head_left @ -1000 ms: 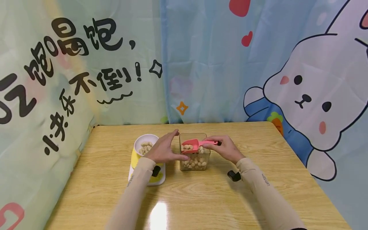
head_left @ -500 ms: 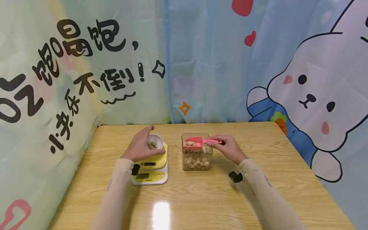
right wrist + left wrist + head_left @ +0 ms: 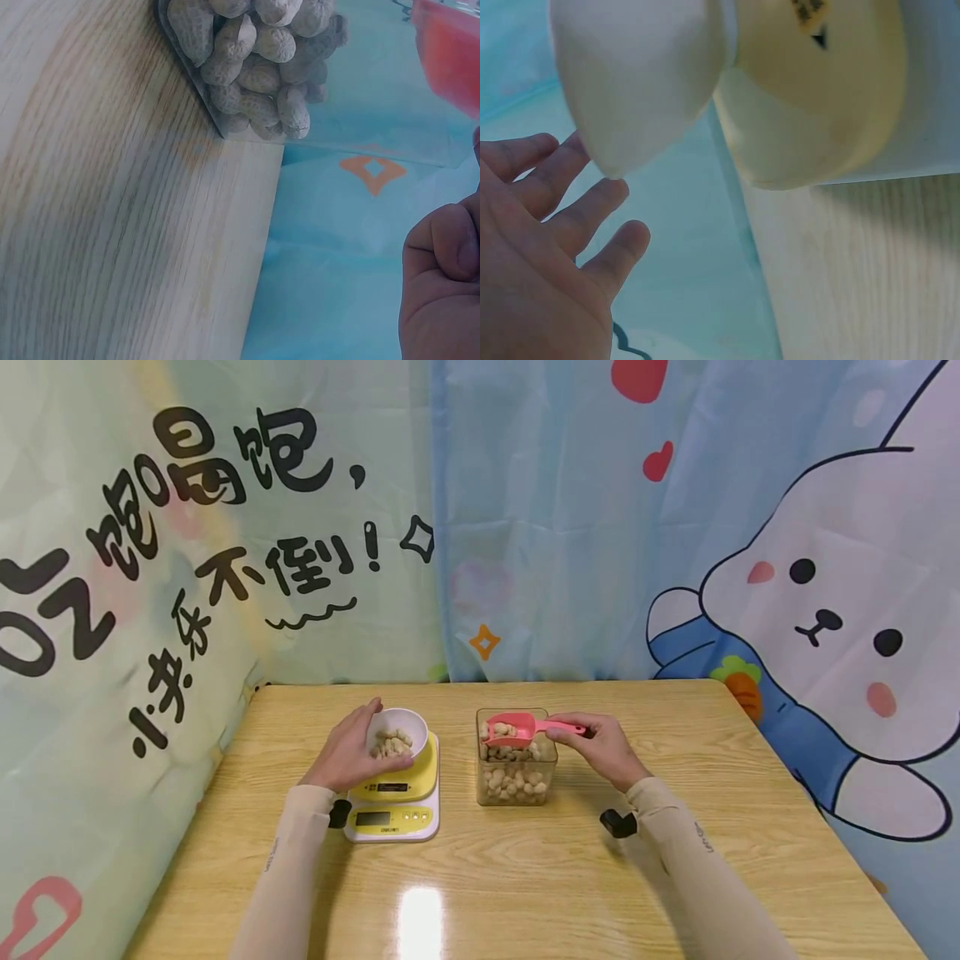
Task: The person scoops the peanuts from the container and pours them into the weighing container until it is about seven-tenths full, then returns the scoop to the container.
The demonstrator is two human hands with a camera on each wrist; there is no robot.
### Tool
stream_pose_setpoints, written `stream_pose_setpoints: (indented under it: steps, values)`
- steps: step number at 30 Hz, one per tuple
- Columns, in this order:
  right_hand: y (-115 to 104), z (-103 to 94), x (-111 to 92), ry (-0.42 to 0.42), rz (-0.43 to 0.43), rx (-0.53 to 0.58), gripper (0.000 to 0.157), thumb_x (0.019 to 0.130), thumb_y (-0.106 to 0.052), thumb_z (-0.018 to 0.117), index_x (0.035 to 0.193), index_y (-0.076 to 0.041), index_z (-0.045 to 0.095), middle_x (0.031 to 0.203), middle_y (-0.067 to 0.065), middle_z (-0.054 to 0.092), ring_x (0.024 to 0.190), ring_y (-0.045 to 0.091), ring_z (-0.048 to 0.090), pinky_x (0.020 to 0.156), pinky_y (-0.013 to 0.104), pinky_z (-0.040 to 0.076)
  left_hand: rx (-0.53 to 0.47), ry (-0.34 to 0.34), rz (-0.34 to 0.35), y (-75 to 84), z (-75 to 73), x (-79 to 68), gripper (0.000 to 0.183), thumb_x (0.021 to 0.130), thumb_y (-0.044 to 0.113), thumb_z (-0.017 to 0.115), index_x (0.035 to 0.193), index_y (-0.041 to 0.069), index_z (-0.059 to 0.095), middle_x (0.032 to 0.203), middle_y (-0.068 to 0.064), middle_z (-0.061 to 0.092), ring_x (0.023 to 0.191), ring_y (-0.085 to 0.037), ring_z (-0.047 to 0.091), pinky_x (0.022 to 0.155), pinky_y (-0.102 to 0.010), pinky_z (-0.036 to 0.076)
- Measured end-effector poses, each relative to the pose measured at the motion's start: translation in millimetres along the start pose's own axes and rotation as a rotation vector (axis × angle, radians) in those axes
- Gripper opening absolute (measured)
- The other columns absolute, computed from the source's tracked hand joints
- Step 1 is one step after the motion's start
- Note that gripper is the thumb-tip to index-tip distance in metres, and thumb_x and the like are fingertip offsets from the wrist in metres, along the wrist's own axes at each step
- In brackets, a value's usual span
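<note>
My left hand holds a white bowl of peanuts from its left side, thumb along the front and fingers behind. The bowl is over the yellow plate of a kitchen scale. In the left wrist view several fingertips meet the outside of the bowl; the thumb is hidden there. My right hand pinches the handle of a pink scoop above a clear square container of peanuts. A few peanuts lie in the scoop. In the right wrist view, peanuts show through the container wall.
The wooden table reaches back to a printed cloth backdrop. The scale's display faces me at its front. Wrist cameras hang below both sleeves.
My left hand has gone from between bowl and container to the bowl's left side and taken hold of it. The right hand keeps the scoop over the container, almost in place.
</note>
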State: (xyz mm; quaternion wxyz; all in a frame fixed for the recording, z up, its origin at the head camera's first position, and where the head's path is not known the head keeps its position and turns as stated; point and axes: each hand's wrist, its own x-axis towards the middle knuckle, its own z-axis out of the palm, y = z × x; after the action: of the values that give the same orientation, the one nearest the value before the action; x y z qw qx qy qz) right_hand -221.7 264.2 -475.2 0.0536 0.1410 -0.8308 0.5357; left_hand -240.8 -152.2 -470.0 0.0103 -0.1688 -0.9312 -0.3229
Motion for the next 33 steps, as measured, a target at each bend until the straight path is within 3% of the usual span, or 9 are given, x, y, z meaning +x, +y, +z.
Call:
stream_pose_setpoints:
  steps: [11,18,27,33]
  values:
    - [-4,4.5,0,0.002,0.021,-0.019,0.036,0.095,-0.029,0.074,0.125,-0.009,0.073,0.103,0.008,0.07,0.065,0.019,0.04,0.056,0.03,0.035,0.009,0.001,-0.024,-11.3,5.2,-4.2,0.121,0.073,0.061,0.084,0.162,0.01,0.021,0.161,-0.019,0.031,0.145,-0.039,0.034,0.113,-0.059,0.033]
    - [-1,7.6,-4,0.007,0.007,0.011,0.032,0.098,-0.028,0.071,0.125,-0.011,0.073,0.078,0.013,0.056,0.052,0.018,0.029,0.052,0.032,0.033,-0.005,0.0,-0.022,-16.9,1.5,-6.5,0.124,0.07,0.064,0.084,0.162,0.011,0.02,0.162,-0.019,0.029,0.144,-0.039,0.035,0.112,-0.058,0.034]
    - [2,8.3,-6,0.035,0.009,0.039,0.033,0.098,-0.026,0.071,0.126,-0.009,0.072,0.094,0.012,0.065,0.054,0.015,0.027,0.055,0.031,0.034,-0.018,-0.014,-0.032,-15.9,1.2,-7.0,0.122,0.071,0.062,0.085,0.162,0.012,0.021,0.161,-0.018,0.03,0.143,-0.039,0.036,0.112,-0.058,0.035]
    - [-1,5.8,-6,0.057,0.0,0.063,0.032,0.097,-0.024,0.072,0.124,-0.008,0.073,0.09,0.007,0.065,0.052,0.014,0.029,0.052,0.03,0.033,-0.01,-0.01,-0.028,-15.6,2.8,-7.4,0.121,0.072,0.063,0.083,0.162,0.009,0.022,0.16,-0.021,0.032,0.143,-0.041,0.036,0.112,-0.059,0.034]
